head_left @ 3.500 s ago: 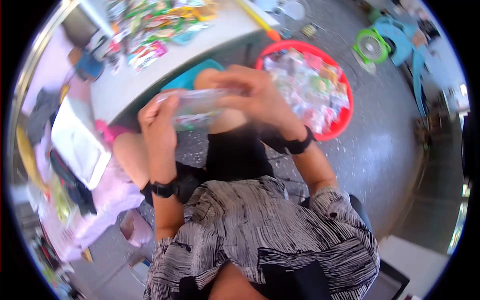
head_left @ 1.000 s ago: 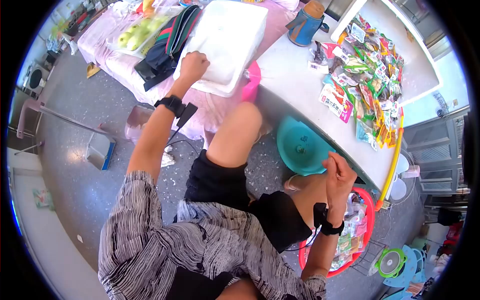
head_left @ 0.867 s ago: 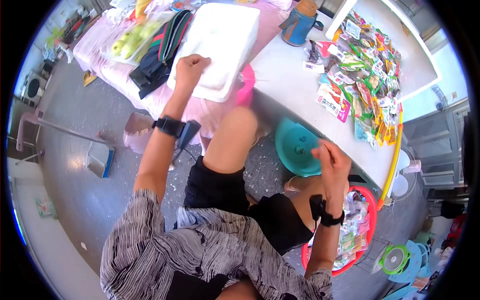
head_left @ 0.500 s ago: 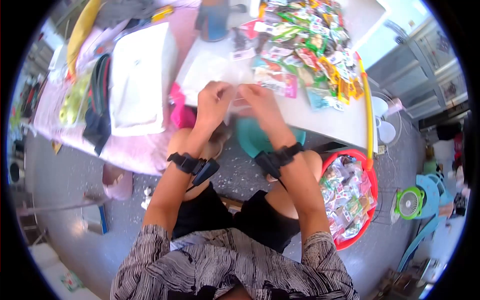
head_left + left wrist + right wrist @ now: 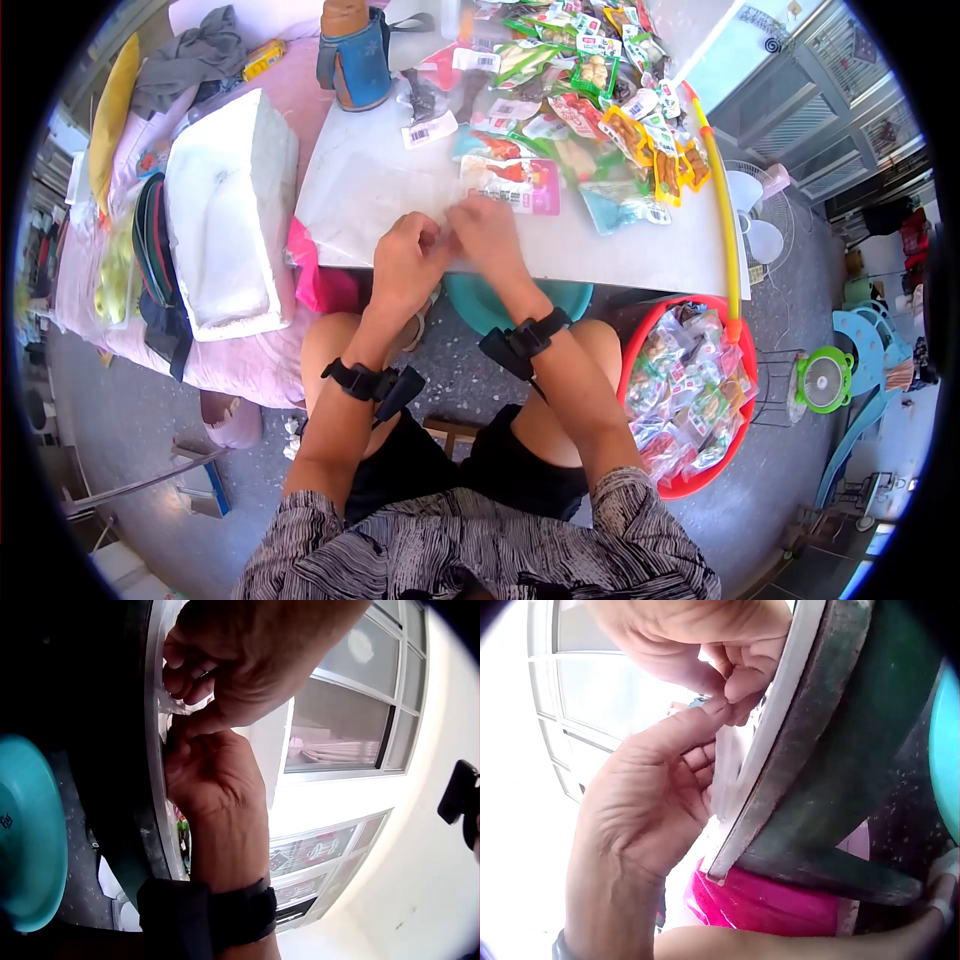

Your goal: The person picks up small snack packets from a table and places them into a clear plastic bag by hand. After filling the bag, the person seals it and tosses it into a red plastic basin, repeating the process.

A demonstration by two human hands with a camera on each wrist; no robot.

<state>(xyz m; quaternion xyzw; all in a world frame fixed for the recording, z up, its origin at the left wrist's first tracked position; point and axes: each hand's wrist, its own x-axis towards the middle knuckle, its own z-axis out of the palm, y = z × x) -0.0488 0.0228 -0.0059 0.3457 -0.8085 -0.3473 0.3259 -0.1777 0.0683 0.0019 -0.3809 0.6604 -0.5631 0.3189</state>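
Note:
At the near edge of the white table point(image 5: 345, 215), my left hand point(image 5: 405, 262) and right hand point(image 5: 487, 240) meet, fingertips close together. Thumb and fingers of each pinch a thin clear plastic bag point(image 5: 725, 769), which shows as a translucent sheet below the fingertips in the right wrist view. Motion blur softens the fingers in the head view. Just beyond them lies a flat printed food packet point(image 5: 510, 185) with a pink edge. Many colourful snack packets point(image 5: 590, 75) are heaped farther back on the tabletop.
Right of my knees stands a red basin point(image 5: 748, 415) full of clear-wrapped packets. A teal basin point(image 5: 560, 297) sits under the table edge. To the left are a white foam box point(image 5: 225, 220) and a pink bag point(image 5: 325, 285). A blue-sleeved bottle point(image 5: 355, 70) stands on the table.
Earlier both hands held a clear bag over the lap. Then they were apart, left over the foam box, right near the teal basin. Now they are together at the table edge with a clear bag.

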